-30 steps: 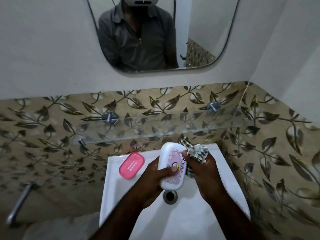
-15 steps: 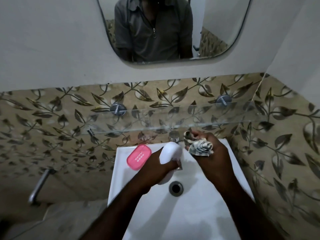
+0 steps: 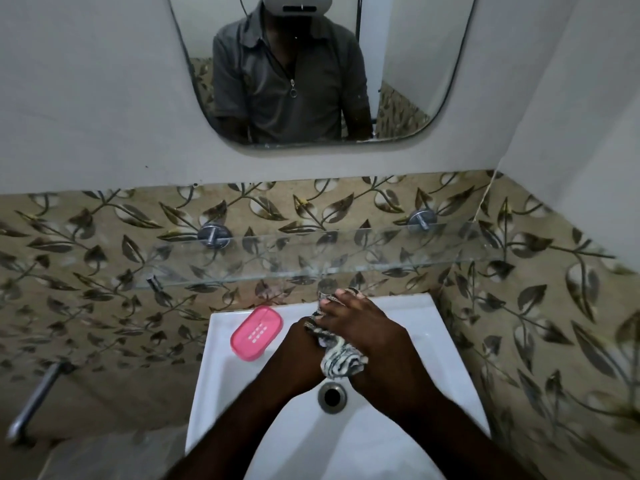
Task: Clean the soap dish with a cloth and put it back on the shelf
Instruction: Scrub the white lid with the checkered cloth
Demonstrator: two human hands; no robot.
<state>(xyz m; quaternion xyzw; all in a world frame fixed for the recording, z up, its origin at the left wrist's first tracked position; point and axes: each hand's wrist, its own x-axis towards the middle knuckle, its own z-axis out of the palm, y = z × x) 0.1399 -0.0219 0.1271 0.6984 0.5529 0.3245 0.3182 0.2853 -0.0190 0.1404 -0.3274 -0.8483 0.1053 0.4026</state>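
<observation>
The wiping step looks to be in hand. Both hands are together over the sink (image 3: 446, 344), just above the drain (image 3: 331, 394), with the striped cloth (image 3: 341, 362) bunched between them. The right hand (image 3: 360, 327) lies on top, palm down, with its fingers curled over the far end of the cloth and gripping it. The left hand (image 3: 298, 355) comes in from below and to the left, its back to the camera. Its fingers are tucked under the cloth and the right hand, so I cannot tell whether they hold anything or what is being rubbed there.

The pink soap dish (image 3: 256, 332) lies flat on the back ledge of the sink, just to the left of the left hand, and neither hand touches it. The glass shelf (image 3: 346, 261) runs along the tiled wall just beyond the hands and above them.

In my judgement the task is partway done, since nothing stands on the shelf yet. The next move calls for finishing the rub, then freeing one hand from the cloth to lift the dish up and over the shelf's front edge and set it down gently on the glass.
</observation>
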